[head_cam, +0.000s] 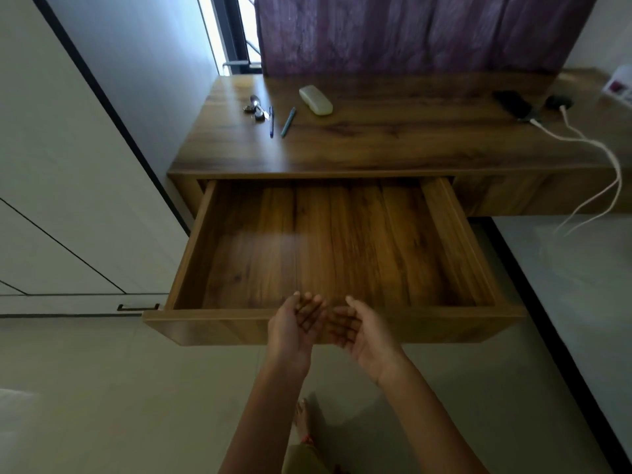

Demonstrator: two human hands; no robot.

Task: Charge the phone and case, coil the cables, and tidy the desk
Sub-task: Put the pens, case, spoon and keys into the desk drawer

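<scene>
We hold both hands palm-up over the near edge of the open drawer point(342, 248), which looks bare inside; the left hand point(295, 325) and right hand point(362, 331) sit just beside each other, fingers point(309, 302) loosely spread and holding nothing. The phone point(513, 103) lies at the far right of the table point(376, 142) with a white cable point(588, 145) plugged in; a dark round thing near it may be the case, though we cannot tell. The cable loops off the table's right edge and hangs toward the floor; we judge it could snag a passing arm and drag the phone off. The pulled-out drawer stands between us and the table, so reaching across could bump it. At the far left lie keys point(254, 109), a blue pen point(271, 121), a green pen point(288, 122) and a pale glasses case point(315, 100), well apart from the phone.
</scene>
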